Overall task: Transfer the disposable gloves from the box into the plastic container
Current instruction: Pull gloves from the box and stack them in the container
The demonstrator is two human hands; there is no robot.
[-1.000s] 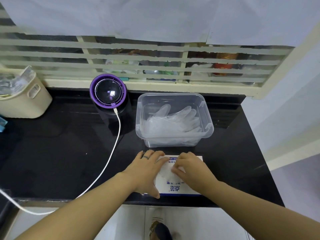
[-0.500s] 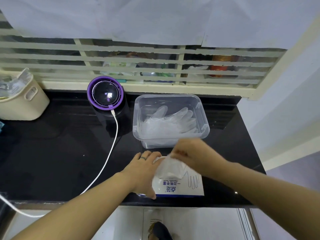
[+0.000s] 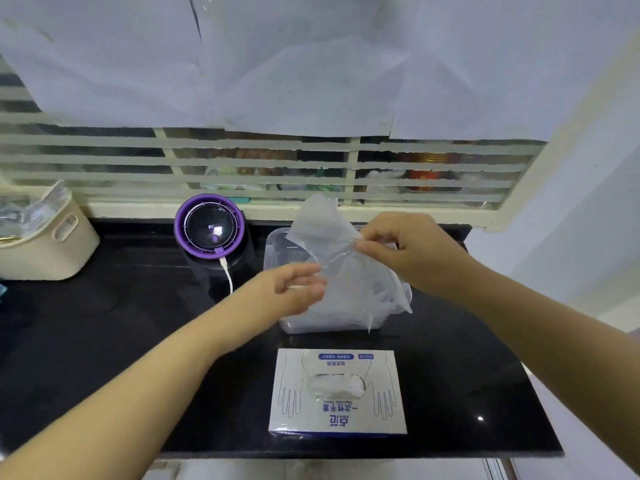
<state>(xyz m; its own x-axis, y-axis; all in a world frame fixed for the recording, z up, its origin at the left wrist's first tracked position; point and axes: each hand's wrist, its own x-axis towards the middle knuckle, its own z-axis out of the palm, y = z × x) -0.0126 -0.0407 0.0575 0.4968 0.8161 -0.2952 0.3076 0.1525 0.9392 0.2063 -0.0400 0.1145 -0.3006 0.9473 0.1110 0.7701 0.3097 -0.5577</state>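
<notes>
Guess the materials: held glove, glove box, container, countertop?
Held glove: thin clear plastic film, probably polyethylene; see-through, crinkled and limp.
Glove box: printed cardboard with a slight sheen; crisp folded edges.
Container: rigid translucent plastic; the contents show through its wall.
Countertop: polished black stone or a look-alike; sharp glossy highlights.

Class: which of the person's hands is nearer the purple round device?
Left. The left hand is just right of the purple device; the right hand lies farther right, beyond the glove both pinch.
</notes>
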